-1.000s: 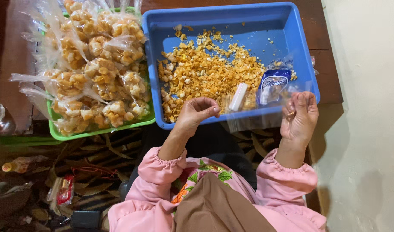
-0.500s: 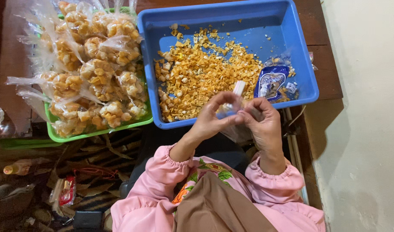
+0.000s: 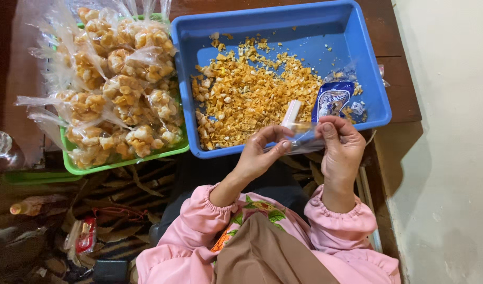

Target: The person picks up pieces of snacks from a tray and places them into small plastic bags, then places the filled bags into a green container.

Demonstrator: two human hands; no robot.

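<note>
My left hand (image 3: pixel 261 152) and my right hand (image 3: pixel 340 147) are together at the near rim of a blue plastic tub (image 3: pixel 357 47). Between their fingertips they pinch a small clear plastic bag (image 3: pixel 300 138), held open over the rim. The tub holds a heap of loose yellow-orange snack pieces (image 3: pixel 252 94), a white scoop (image 3: pixel 291 112) standing in the heap, and a small blue printed packet (image 3: pixel 332 100) at its right side. Both my sleeves are pink.
A green tray (image 3: pixel 120 162) to the left is piled with several tied clear bags of the snack (image 3: pixel 120 89). A plastic bottle (image 3: pixel 26 206) and a red wrapper (image 3: pixel 86 236) lie on the patterned mat at lower left. A pale wall (image 3: pixel 452 131) stands on the right.
A second ago my hands were apart, the right one open out by the tub's corner. They came together in front of the tub and now both pinch the clear bag.
</note>
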